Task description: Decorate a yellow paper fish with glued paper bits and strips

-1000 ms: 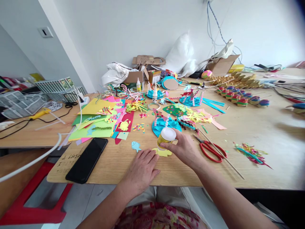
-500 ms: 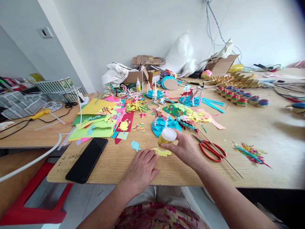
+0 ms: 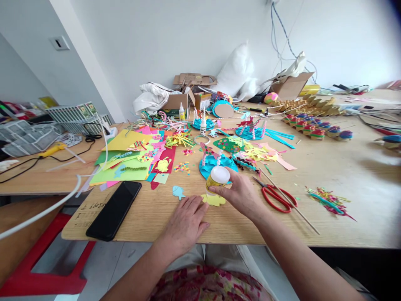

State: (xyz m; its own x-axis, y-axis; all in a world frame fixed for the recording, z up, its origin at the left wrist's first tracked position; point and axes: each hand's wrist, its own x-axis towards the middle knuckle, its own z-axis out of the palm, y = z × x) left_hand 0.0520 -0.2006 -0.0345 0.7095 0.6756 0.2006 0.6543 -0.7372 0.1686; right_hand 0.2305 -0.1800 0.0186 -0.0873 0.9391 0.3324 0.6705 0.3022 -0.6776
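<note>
Right hand (image 3: 243, 195) grips a smooth cylinder (image 3: 218, 177) over a thin paper cutout (image 3: 216, 201), left hand (image 3: 185, 222) lying unclenched on grained wood (image 3: 140, 225).

One head-worn camera looks forward and down from just above and behind the bare left hand (image 3: 187, 220) and bare right hand (image 3: 242, 193), across the broad, pale wooden table (image 3: 341, 167) to the plain white wall (image 3: 175, 37)

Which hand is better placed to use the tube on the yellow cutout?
Probably the right hand: it grips the tube at the yellow cutout; the left hand lies palm down at the cutout's edge.
</note>
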